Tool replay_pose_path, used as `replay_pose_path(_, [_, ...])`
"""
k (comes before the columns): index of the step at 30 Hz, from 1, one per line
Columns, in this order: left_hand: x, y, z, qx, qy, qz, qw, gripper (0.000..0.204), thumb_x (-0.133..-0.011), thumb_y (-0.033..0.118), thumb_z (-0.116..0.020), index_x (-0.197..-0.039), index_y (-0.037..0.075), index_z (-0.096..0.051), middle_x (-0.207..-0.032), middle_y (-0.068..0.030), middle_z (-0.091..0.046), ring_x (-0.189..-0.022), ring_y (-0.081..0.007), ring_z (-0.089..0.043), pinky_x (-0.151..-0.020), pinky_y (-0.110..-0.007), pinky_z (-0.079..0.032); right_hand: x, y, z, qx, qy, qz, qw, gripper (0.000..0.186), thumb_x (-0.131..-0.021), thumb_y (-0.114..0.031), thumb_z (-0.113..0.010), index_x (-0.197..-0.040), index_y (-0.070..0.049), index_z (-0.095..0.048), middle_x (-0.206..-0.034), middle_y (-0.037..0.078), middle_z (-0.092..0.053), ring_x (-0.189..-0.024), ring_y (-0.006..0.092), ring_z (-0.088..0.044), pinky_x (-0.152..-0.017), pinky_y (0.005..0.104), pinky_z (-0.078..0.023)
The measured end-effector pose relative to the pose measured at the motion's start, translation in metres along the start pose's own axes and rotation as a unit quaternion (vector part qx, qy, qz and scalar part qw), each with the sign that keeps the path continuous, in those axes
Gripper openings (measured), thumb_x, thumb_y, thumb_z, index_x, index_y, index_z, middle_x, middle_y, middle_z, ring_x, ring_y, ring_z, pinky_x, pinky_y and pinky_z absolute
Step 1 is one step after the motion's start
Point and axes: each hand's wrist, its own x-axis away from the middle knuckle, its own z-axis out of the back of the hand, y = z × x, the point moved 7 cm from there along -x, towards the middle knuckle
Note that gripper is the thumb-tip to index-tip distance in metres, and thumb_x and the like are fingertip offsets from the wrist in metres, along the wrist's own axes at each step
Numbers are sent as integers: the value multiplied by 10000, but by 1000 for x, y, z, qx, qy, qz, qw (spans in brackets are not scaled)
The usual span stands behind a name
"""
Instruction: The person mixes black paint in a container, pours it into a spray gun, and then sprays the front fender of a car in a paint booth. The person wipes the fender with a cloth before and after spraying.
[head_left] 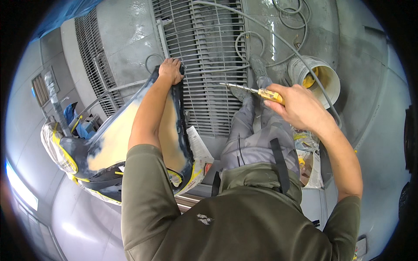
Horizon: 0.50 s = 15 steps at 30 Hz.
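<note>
My left hand (172, 70) is pressed on the far end of a car body panel (170, 135), its fingers spread over the dark edge. This panel looks like a bumper, with beige sanded patches and black borders. In my right hand (300, 106) is a yellow-handled tool (271, 96), with a slim metal shaft or blade (239, 87) pointing left over the floor grating. Whether it is a screwdriver or a cutter I cannot tell. The tool is apart from the panel. Masking paper (198, 150) and yellow tape (65, 152) line the panel's near and left edges.
A metal floor grating (204, 104) runs ahead, under my shoes (239, 92). Far right, a hose (278, 39) crosses to a white bucket (328, 85) lying tilted, something yellow inside. By my right leg is an open box (311, 169). A metal bar (126, 85) reaches the panel.
</note>
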Motion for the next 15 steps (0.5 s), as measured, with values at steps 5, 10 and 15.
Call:
replay_pose_path(5, [29,48,-28,-110,-16,-71,991,906,-1015,612,-517,-1637,-25,-348,-1758,-145,-261,-1643,-284,-166,-1342,-413,-73,3,-4,-11,6,-49,28,998,306,-1023,-353,-671,-1198,-104,-703,-888,201,-750,-891,454,-712,-811,537,-569])
replay_pose_path(10, [204,97,-82,-46,23,-100,994,934,-1006,606,-542,-1643,-37,-316,-1760,-173,-237,-1640,-283,-182,-1347,-425,-93,36,-35,-22,25,-106,72,991,297,-1021,-349,-670,-1231,-143,-708,-896,179,-756,-905,435,-720,-806,532,-582])
replay_pose_path(15, [330,175,-122,-45,-24,-228,972,933,-945,511,-672,-1642,-9,-338,-1734,-161,-309,-1621,-292,-245,-1347,-419,-132,84,-75,-76,91,-202,133,966,299,-1020,-375,-662,-1236,-171,-702,-919,184,-762,-907,428,-731,-811,532,-592])
